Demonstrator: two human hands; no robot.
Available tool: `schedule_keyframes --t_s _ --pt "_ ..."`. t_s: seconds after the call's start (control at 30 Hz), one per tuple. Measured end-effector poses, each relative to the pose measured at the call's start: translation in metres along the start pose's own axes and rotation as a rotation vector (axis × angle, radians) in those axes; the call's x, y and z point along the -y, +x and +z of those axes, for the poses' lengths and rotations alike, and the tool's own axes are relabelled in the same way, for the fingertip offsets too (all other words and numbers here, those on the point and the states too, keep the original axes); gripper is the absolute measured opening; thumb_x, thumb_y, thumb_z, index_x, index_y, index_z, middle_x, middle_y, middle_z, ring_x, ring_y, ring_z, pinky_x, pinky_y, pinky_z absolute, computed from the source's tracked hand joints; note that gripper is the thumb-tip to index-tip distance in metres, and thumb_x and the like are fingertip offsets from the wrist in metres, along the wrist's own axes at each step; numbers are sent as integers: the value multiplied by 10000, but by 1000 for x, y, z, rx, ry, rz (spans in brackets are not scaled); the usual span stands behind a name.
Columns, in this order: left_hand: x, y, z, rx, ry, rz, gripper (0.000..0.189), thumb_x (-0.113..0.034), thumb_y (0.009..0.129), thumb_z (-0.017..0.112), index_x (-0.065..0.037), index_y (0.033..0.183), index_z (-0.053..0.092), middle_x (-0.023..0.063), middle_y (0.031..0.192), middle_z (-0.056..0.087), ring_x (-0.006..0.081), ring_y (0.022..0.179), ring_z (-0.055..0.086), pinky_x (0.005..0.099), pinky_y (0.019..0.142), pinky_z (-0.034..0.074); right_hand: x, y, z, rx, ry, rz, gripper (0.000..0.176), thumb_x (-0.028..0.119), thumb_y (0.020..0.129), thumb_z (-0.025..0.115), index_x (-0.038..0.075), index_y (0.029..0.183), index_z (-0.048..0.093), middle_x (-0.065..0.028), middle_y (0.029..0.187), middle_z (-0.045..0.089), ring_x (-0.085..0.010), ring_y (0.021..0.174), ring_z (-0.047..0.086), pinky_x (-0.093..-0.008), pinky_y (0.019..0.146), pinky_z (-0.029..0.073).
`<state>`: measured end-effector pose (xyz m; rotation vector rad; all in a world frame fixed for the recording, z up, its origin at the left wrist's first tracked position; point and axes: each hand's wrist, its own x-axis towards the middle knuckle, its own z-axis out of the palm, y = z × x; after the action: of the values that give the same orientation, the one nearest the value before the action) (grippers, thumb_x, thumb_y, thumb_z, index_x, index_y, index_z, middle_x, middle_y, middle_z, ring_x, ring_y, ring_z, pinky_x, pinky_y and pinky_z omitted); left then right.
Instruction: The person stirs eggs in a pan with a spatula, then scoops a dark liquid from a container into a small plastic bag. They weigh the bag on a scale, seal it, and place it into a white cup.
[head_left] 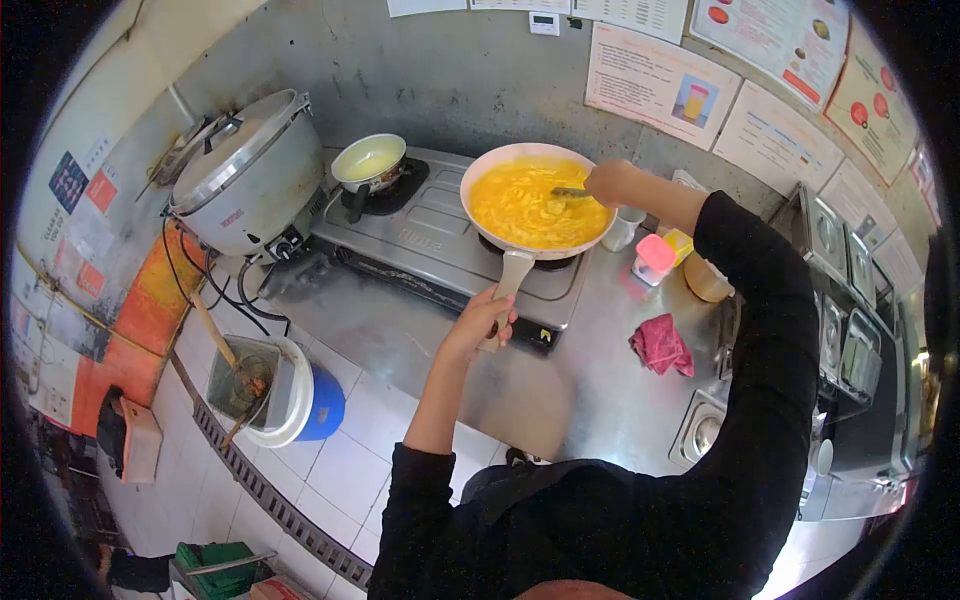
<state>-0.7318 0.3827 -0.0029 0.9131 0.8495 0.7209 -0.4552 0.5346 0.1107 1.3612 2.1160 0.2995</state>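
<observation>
A frying pan (484,172) with a pale pink rim sits on the right burner of the stove. Yellow beaten egg (515,215), partly set in folds, fills it. My left hand (482,322) is wrapped round the pan's beige handle (515,272), which points towards me. Over the pan's right side, my right hand (612,185) is closed on a grey utensil (570,192) whose tip lies in the egg. The utensil's kind is hard to make out, as my fingers and the egg hide its ends.
Left of the pan, a small pot (362,185) stands on the other burner of the stove (410,235). A large rice cooker (240,190) is farther left. A pink-lidded container (655,258) and a pink cloth (662,345) lie right. A blue bucket (322,400) stands below.
</observation>
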Motion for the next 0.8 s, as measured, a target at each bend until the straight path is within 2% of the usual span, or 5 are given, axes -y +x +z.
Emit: schedule_keyframes --t_s 0.3,0.47,0.63,0.7,0.8 --pt "5 0 -5 15 6 0 173 -213 920 539 -92 1030 481 29 736 514 106 466 472 252 393 397 17 -77 -39 201 116 -74 280 120 791 546 14 1022 664 -160 997 670 -335 919 640 -436 741 528" --pt "3 6 -5 -42 33 -7 168 -227 926 533 -87 1004 485 28 727 520 120 462 477 256 402 403 40 -77 -44 94 75 -173 265 108 789 534 23 998 675 -169 963 674 -339 908 642 -448 734 522" --pt "2 12 2 19 55 56 163 -225 927 526 -72 916 472 34 688 521 133 447 493 268 385 404 72 -53 -33 -243 109 -165 212 237 844 559 123 946 706 -120 870 692 -324 821 661 -429 676 524" --pt "3 5 -6 -27 60 27 150 -210 928 514 -70 904 467 37 679 518 138 441 497 281 378 404 80 -50 -44 -236 204 -82 339 393 877 537 136 1031 696 -133 948 686 -335 877 653 -469 747 516" --pt "4 8 -12 15 80 15 137 -198 929 511 -75 939 454 44 693 515 140 439 488 292 381 403 79 -3 -38 -303 191 -106 291 332 868 558 166 1065 691 -83 1013 687 -330 907 654 -475 736 524"
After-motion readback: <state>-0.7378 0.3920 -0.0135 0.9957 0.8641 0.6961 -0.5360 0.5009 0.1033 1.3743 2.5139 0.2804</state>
